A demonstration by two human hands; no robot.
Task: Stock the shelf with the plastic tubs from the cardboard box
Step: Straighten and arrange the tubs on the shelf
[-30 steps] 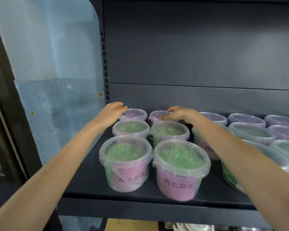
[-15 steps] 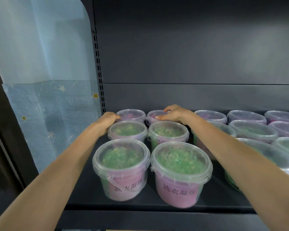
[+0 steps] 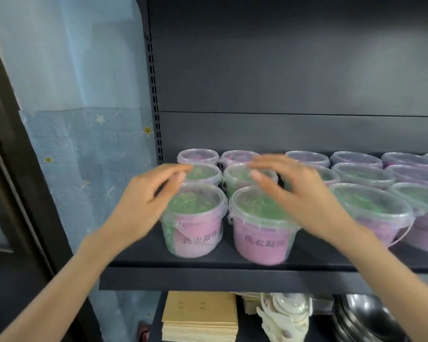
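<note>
Several clear plastic tubs with lids stand in rows on the dark shelf (image 3: 208, 265). The front left tub (image 3: 195, 225) and the front right tub (image 3: 260, 233) hold green beads and carry pink labels. My left hand (image 3: 146, 201) hovers at the left of the front left tub, fingers loosely curved, holding nothing. My right hand (image 3: 297, 193) hovers over the right of the front right tub, fingers spread and relaxed, also empty. Both hands are motion-blurred. The cardboard box is not in view.
Behind the tubs rises the dark back panel (image 3: 282, 70). A slotted upright (image 3: 155, 95) and a blue starred sheet (image 3: 84, 144) flank the left. The shelf below holds a tan stack (image 3: 200, 314), pale ceramic ware (image 3: 284, 317) and metal bowls (image 3: 366, 317).
Both hands have pulled back from the rear tubs toward the front row and lifted off them. The view has tilted down, so the lower shelf now shows.
</note>
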